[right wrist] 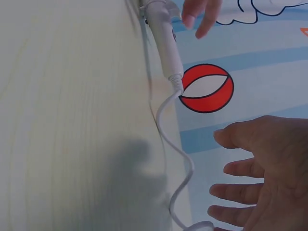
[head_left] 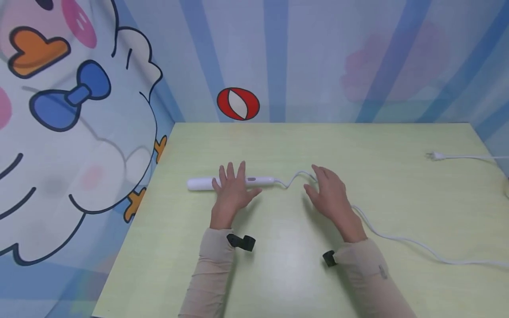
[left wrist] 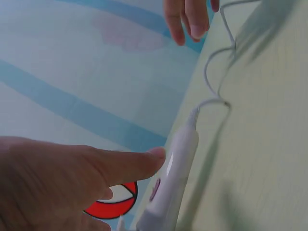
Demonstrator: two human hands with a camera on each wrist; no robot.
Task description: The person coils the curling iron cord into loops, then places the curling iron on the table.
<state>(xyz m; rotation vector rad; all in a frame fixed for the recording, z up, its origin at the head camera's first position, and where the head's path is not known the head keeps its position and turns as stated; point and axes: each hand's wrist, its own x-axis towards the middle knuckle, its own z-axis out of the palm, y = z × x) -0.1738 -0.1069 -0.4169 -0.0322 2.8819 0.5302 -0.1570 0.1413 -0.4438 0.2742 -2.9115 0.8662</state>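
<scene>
A white stick-shaped hair iron (head_left: 200, 183) lies across the table, its thicker end to the left and a small dark button (head_left: 251, 179) on the handle. My left hand (head_left: 232, 192) is over its middle, fingers spread, hiding part of it; whether they touch cannot be told. In the left wrist view the thumb reaches beside the handle (left wrist: 178, 168). From the handle's right end runs a white cord (head_left: 294, 176). My right hand (head_left: 332, 192) hovers over this cord with fingers extended and apart, covering a stretch of it. The right wrist view shows nothing gripped in that hand.
The cord continues past my right hand to the table's right edge. A white two-pin plug (head_left: 436, 156) lies at the back right on the pale table (head_left: 358, 141). A wall with cartoon prints (head_left: 238, 104) rises behind and on the left.
</scene>
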